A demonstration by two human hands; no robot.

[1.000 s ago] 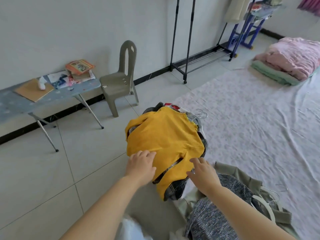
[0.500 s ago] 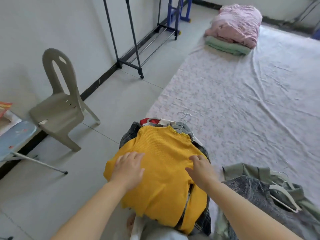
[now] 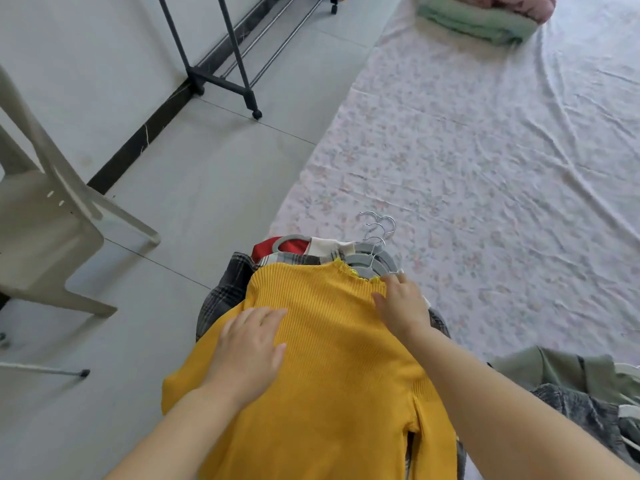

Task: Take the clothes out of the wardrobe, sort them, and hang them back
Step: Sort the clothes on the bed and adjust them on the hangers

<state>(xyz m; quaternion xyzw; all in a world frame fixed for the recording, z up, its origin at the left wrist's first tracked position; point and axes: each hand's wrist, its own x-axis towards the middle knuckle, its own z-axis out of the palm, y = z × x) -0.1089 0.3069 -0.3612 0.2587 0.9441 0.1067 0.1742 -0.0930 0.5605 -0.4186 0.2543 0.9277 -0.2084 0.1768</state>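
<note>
Left hand flat on yellow sweater mid-body; right hand at collar, fingers straight, gripping nothing. Sweater lies lengthwise toward person; hangers just beyond right hand.

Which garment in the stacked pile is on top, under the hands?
The yellow ribbed sweater: the left hand and right hand rest on it, while the plaid shirt, red garment and white garment only peek out from beneath.
</note>
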